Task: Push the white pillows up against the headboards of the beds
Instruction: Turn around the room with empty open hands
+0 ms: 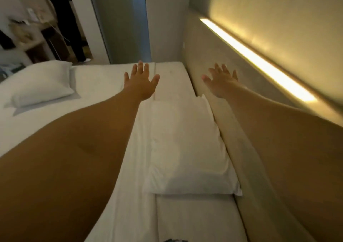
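Observation:
A white pillow (187, 149) lies between my outstretched arms, its long right edge against the padded beige headboard (202, 56). A second white pillow (42, 83) rests at the far left of the white bed (104, 78), away from the headboard. My left hand (141, 82) hovers over the mattress beyond the near pillow, fingers spread, holding nothing. My right hand (221, 80) is spread in front of the headboard, also holding nothing; contact with it is unclear.
A lit light strip (256, 60) runs along the top of the headboard on the right. A grey wall column (130, 19) stands past the bed's far end. A mirror or doorway (52, 22) at the upper left shows shelves and hanging clothes.

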